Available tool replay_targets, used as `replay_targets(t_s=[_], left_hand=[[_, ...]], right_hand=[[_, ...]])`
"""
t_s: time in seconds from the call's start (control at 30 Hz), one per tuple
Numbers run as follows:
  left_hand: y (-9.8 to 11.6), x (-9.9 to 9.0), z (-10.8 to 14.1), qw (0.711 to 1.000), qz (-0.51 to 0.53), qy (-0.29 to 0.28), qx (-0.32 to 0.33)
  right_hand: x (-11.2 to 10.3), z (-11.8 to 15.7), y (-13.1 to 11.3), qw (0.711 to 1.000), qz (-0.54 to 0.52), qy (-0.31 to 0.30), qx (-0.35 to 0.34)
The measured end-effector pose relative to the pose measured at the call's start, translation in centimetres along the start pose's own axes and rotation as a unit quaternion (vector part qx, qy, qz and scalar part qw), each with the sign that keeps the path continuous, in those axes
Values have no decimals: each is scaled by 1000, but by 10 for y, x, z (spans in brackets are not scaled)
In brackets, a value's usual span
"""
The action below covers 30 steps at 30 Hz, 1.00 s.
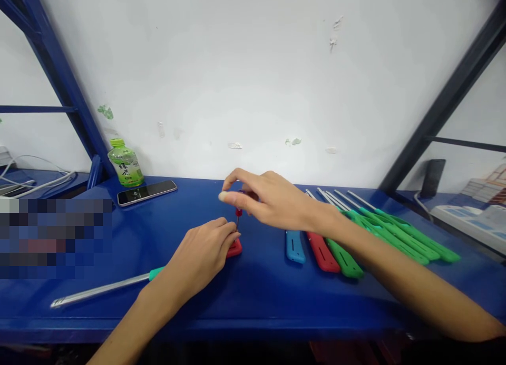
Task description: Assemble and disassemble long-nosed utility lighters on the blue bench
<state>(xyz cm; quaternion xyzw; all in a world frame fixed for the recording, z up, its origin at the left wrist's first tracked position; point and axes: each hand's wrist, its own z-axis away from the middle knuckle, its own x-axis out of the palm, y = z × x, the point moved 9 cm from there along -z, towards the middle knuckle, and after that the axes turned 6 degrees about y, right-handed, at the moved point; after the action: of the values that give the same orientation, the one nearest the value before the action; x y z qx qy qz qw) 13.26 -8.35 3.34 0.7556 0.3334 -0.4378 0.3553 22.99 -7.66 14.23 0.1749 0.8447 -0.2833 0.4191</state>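
Observation:
A long-necked lighter lies under my left hand (207, 246); its red handle end (234, 248) pokes out past the fingertips, and its silver tube (100, 289) with a teal collar extends to the left. My left fingers press closed on that handle, hiding most of it. Above it, my right hand (263, 196) curls thumb and fingers around the top of a small screwdriver (239, 212) with a red grip. The screwdriver stands nearly upright, its thin shaft going down to the handle beside my left fingertips. The exact tip contact is hidden.
Right of my hands lie several long-necked lighters: a blue one (295, 246), a red one (322, 253) and green ones (395, 233), partly under my right forearm. A green bottle (126, 165) and a phone (147, 193) stand and lie at back left. The blue table (253, 296) meets a white wall.

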Motion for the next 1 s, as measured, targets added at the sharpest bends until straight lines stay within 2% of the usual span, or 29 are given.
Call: replay_targets(t_s=[0.07,0.13,0.33,0.5,0.57,0.73,0.9,1.0], left_hand=[[-2,-2,0,1000,14,-2,-3],[-3,-2,1,1000,27,-2,-7],[-5,-3,0,998,62,15,-25],[-4,-3,-1,996,82,6,-22],[-4,-3,-2,996,90,5,-20],[-1,-2,-1,994,108,3,-10],[0,-3,-1,993,117,10,-6],[0,-5,-1,992,123,23,-10]], right_hand=[[-1,-1,-2,998,-60,-27,-11],[-2,-2,-1,998,-63,-28,-11],[0,-4,1,1000,18,17,13],[-3,-2,3,993,102,50,18],[-6,-1,4,995,91,49,16],[-14,-2,0,999,-10,36,-14],[-15,-3,0,999,-25,17,-13],[-14,-3,2,999,12,40,-7]])
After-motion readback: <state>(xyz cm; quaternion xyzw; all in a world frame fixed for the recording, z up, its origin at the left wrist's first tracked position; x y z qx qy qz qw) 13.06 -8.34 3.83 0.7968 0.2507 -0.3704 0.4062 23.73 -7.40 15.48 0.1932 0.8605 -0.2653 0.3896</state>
